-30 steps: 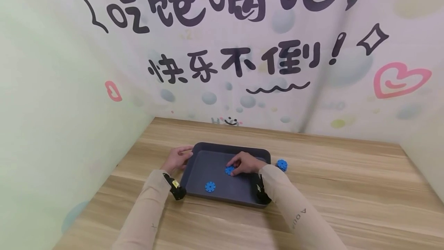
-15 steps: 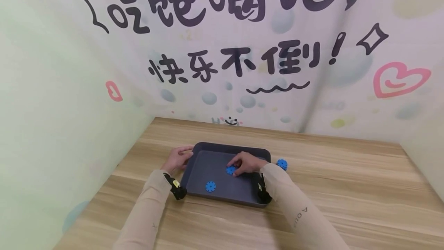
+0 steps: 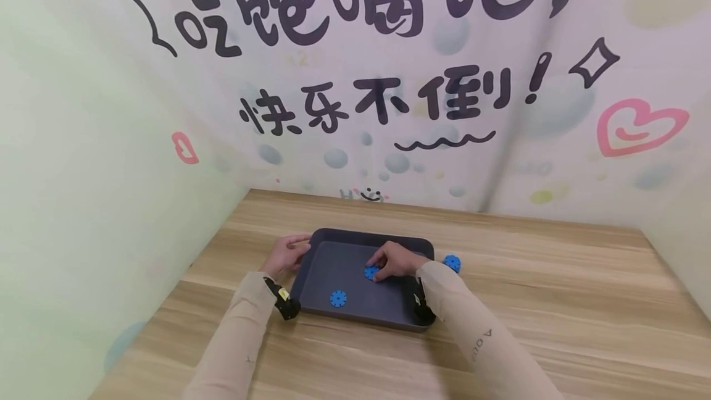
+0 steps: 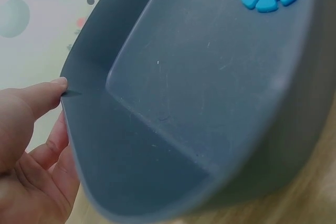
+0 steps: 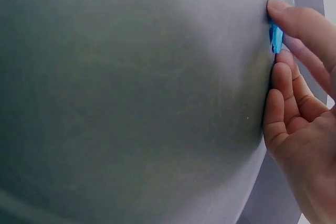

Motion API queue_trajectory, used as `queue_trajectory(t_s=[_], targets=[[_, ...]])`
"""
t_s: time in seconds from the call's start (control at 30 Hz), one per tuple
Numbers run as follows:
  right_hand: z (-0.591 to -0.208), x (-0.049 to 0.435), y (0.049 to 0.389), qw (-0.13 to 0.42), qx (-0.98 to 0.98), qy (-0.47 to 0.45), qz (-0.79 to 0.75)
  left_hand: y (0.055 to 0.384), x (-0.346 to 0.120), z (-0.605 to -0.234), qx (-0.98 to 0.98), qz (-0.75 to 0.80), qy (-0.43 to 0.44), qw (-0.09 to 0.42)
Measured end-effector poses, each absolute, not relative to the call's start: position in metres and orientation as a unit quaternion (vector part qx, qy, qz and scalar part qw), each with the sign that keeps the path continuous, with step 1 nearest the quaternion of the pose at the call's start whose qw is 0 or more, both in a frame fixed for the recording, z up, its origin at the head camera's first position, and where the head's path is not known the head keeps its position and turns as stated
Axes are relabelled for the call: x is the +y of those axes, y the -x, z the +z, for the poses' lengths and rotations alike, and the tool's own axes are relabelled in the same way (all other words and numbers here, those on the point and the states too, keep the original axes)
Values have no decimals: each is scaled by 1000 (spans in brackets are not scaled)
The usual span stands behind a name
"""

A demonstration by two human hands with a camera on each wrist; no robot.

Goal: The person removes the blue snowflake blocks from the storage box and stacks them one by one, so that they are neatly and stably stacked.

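Observation:
A dark grey rectangular tray [image 3: 333, 270] rests on the wooden table. My left hand [image 3: 285, 253] holds its left side; in the left wrist view the thumb [image 4: 59, 83] lies on the rim with the other fingers behind the wall. Inside the tray, my right hand [image 3: 395, 260] pinches a blue notched plastic disc [image 3: 371, 273] between thumb and fingers. From the right wrist, that disc appears edge-on, close over the tray floor, and the lower fingers curl against the floor. A second blue notched disc [image 3: 338, 299] lies flat near the tray's front edge.
Just outside the tray's right side, another blue notched disc [image 3: 452, 263] sits on the table [image 3: 555, 301], with more blue showing beneath it. A printed cloth backdrop [image 3: 311, 165] hangs behind the table's far edge. Black wrist cameras overlap the tray's front corners.
The head view has shifted very slightly. My right hand and its pinched disc sit a touch further right. The left hand keeps its place on the tray's side.

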State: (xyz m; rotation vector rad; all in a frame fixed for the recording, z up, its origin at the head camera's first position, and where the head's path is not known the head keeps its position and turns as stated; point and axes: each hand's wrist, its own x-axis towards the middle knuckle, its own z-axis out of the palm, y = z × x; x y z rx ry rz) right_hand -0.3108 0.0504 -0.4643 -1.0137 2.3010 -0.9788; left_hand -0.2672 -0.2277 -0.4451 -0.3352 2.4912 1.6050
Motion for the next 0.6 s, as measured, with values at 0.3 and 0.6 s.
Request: queue_trajectory(t_s=[0.3,0.6], targets=[[-453,48,300,195,859,347,-321,267,-227,-450,826,547,114,73],[-427,50,297,167,849,375,-333,268,-229,-448,827,546,109,79]])
